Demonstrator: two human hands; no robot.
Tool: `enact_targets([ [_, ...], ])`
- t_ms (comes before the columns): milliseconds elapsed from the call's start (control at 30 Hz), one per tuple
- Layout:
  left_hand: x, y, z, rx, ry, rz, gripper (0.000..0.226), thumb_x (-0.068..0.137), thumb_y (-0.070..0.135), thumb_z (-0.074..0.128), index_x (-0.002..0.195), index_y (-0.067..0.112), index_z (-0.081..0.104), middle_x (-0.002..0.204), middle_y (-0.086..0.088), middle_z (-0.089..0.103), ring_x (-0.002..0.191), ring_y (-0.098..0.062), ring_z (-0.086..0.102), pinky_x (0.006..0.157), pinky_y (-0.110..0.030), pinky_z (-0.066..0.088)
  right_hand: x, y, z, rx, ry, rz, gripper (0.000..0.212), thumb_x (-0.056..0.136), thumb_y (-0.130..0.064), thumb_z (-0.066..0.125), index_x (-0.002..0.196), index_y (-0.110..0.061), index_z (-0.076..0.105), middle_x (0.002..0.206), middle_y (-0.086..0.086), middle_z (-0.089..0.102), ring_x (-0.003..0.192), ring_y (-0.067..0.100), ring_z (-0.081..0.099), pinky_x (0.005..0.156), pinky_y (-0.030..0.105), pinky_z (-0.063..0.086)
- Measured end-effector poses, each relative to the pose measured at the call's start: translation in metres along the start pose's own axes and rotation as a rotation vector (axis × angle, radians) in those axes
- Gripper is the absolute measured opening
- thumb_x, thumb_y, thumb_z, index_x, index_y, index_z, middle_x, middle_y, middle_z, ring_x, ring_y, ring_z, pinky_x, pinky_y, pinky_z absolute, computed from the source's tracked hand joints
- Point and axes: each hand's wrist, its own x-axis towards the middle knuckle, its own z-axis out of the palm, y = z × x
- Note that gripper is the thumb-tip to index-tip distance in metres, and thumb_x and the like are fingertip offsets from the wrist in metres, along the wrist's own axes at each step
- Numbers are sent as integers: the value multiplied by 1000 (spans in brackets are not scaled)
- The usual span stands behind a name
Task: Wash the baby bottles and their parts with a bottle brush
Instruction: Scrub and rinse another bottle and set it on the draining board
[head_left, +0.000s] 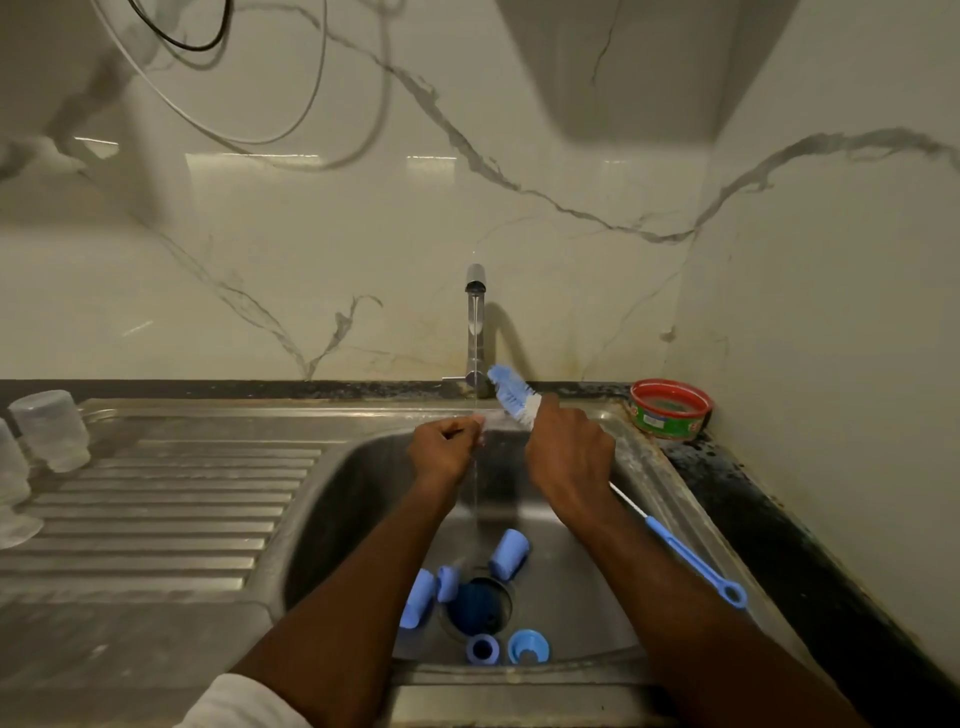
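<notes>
Our right hand (569, 452) grips the long blue bottle brush with white and blue bristles (511, 397) near its head, so the bristles point up toward the chrome tap (475, 332) and the looped handle trails back over the rim of the stainless steel sink (670, 499). Our left hand (444, 449) pinches a small clear part (480, 423) under the thin stream of running water (475, 499); it is too blurred for us to name, though we take it for a teat.

We judge the job about halfway. On the ribbed draining board to the left, 3 clear plastic bottles (49, 428) stand upside down, apparently washed. In the basin, around the drain, lie 3 pale blue caps (509, 553) and 2 blue screw rings (527, 647), and these still look to need scrubbing and rinsing once the part in hand is finished.

A red-rimmed round tub (670, 410) sits on the dark worktop (769, 525) in the corner.
</notes>
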Motion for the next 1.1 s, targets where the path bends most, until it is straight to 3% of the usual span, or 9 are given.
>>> enact_targets([
  [133,7,5,-2,-308,124,-280,20,94,30,70,94,10,72,86,-8,73,80,-19,71,68,-30,55,-9,-5,-2,79,53,-14,36,91,-33,66,121,-21,52,108,5,69,90,23,68,61,31,36],
  [233,5,16,0,-701,-87,-376,17,100,18,60,103,4,69,98,-12,72,80,-14,70,71,-25,61,-18,-14,7,90,65,-59,32,91,-32,64,119,-22,53,104,4,69,87,23,69,61,31,36],
  [300,-1,21,9,-782,-230,-402,26,104,18,54,117,-1,65,105,-14,70,88,-17,68,72,-23,59,-19,-18,13,109,49,-61,32,91,-32,64,119,-21,52,105,6,69,89,24,68,63,33,44],
  [400,-7,25,17,-776,-334,-403,32,106,22,48,123,-4,60,93,-13,68,78,-17,64,63,-22,59,-11,-17,17,167,19,-34,34,91,-36,65,118,-19,54,106,6,68,90,24,67,68,34,47],
  [500,-6,22,12,-707,-378,-407,28,106,23,48,111,0,64,74,-6,67,62,-10,62,58,-18,56,-3,-13,16,187,-24,18,33,90,-36,67,116,-19,57,107,6,68,90,23,66,66,32,44],
  [600,-6,18,10,-590,-394,-374,24,106,23,49,104,7,65,74,-1,64,66,-8,58,63,-20,52,2,-5,10,159,-45,57,33,90,-33,67,117,-17,58,109,7,67,93,24,66,64,31,39],
  [800,-1,13,10,-478,-175,-286,25,106,24,46,91,12,63,68,1,54,63,-10,50,64,-25,46,-14,-4,12,101,-12,-55,36,90,-36,65,120,-20,54,108,6,68,91,22,66,63,31,37],
  [933,-6,10,14,-357,-282,-267,34,104,23,41,73,17,53,66,-1,49,68,-16,49,70,-30,45,-14,-9,15,145,-57,-56,36,91,-37,64,122,-19,54,111,7,66,93,23,64,66,32,38],
  [1100,-5,8,9,-292,-356,-214,31,106,25,38,83,17,58,67,-1,50,68,-15,51,72,-32,48,-4,-2,11,105,-61,-20,36,90,-33,66,122,-20,54,112,6,66,95,23,64,66,32,36],
])
